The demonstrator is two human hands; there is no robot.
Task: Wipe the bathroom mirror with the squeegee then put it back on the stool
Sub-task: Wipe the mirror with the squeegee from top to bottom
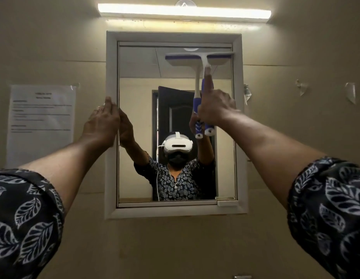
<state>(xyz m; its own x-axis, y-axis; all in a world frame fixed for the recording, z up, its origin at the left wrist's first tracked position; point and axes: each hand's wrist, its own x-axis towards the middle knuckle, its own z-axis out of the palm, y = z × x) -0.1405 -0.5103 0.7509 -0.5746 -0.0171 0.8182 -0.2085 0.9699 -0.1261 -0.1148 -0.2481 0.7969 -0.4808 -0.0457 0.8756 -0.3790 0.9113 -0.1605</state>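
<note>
The bathroom mirror (147,77) hangs on the wall in a white frame (111,77). A white and blue squeegee (219,58) stands upright against the glass, its blade near the top right of the mirror. My right hand (214,108) grips its blue handle, with the index finger stretched up along the shaft. My left hand (103,122) holds the left edge of the frame at mid height. The glass doubles the squeegee and both hands. The stool is out of view.
A lit tube light (184,12) runs above the mirror. A printed paper notice (41,123) is taped to the wall on the left. Bits of tape (350,93) stick to the wall on the right. A small white latch (227,202) sits at the frame's lower right.
</note>
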